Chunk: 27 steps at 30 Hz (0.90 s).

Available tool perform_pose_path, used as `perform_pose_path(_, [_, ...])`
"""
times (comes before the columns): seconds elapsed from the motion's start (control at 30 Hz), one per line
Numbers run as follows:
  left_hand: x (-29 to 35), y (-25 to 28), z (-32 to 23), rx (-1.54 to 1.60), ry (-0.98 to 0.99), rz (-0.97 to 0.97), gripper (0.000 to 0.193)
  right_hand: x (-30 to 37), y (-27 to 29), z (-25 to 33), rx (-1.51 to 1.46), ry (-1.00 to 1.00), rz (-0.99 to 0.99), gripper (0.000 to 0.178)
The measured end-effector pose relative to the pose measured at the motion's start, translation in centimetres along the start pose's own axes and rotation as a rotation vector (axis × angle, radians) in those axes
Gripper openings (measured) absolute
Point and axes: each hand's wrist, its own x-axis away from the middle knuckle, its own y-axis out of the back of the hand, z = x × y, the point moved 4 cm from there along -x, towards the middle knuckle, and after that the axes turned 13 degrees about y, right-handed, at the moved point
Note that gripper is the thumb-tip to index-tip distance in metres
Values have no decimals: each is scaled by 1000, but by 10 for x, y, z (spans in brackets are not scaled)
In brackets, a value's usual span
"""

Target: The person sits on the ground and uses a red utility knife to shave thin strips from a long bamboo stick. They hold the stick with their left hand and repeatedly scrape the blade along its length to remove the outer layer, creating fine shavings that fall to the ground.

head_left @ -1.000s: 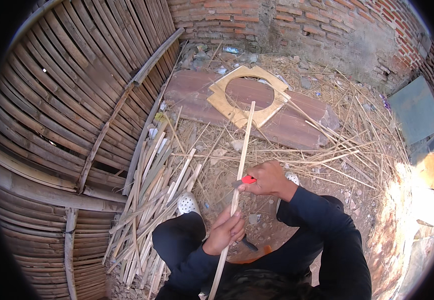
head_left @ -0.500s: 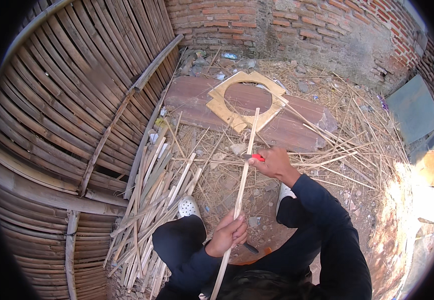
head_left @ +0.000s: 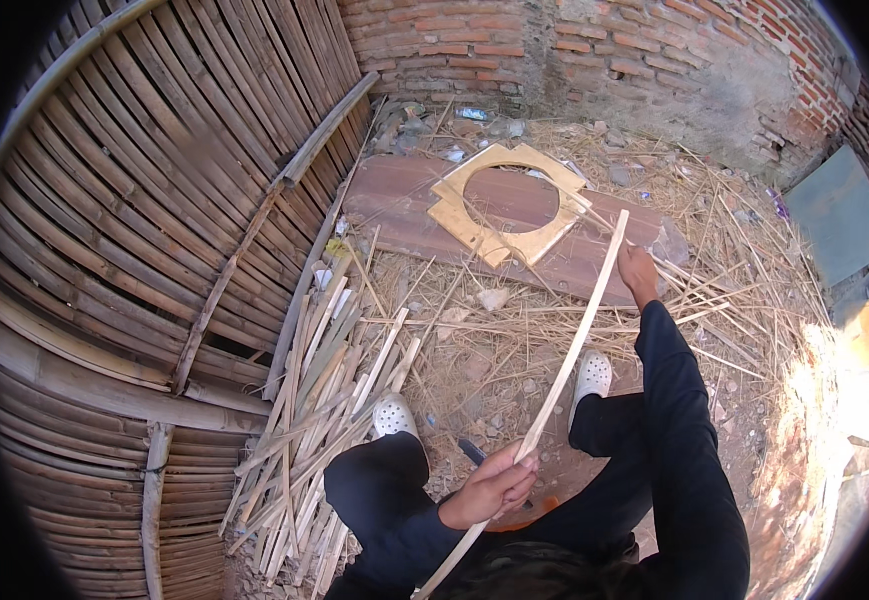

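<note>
My left hand (head_left: pixel 495 488) is closed around the lower part of a long pale bamboo strip (head_left: pixel 579 345), which slants up and to the right from my lap. Close to the strip's far end is my right hand (head_left: pixel 638 273), its fingers curled and partly hidden behind the strip; what they hold does not show. A dark, narrow tool (head_left: pixel 472 452) lies on the ground beneath my left hand, its middle covered. On the left, beside my white clog (head_left: pixel 395 416), is a heap of split bamboo strips (head_left: pixel 299 440).
A yellowish board with a round cutout (head_left: pixel 459 225) rests on a brown wooden panel (head_left: pixel 389 200). A bamboo slat wall (head_left: pixel 114 190) rises at left, a brick wall (head_left: pixel 634 60) at the back. Shavings (head_left: pixel 724 230) litter the ground; a grey-green sheet (head_left: pixel 834 215) leans at right.
The strip has tilted to the right. My right hand has moved from its middle toward the far right end, and the red-handled knife seen in it before no longer shows.
</note>
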Motion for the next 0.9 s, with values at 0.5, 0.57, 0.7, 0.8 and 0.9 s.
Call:
perform_pose_path(0.5, [-8, 42, -40, -8, -235, -435, 15, 173, 33, 241, -102, 1005, 409, 63])
perform_pose_path(0.57, [-6, 39, -37, -17, -222, -434, 14, 154, 18, 230, -87, 890, 365, 64])
perform_pose_path(0.7, [-7, 40, -27, -23, -201, -402, 12, 110, 6, 205, -75, 678, 354, 68])
perform_pose_path(0.8, [-2, 45, -35, -16, -225, -414, 11, 167, -2, 224, -88, 848, 450, 69])
perform_pose_path(0.9, [0, 46, -31, -98, -241, -479, 10, 164, 9, 235, -131, 912, 407, 67])
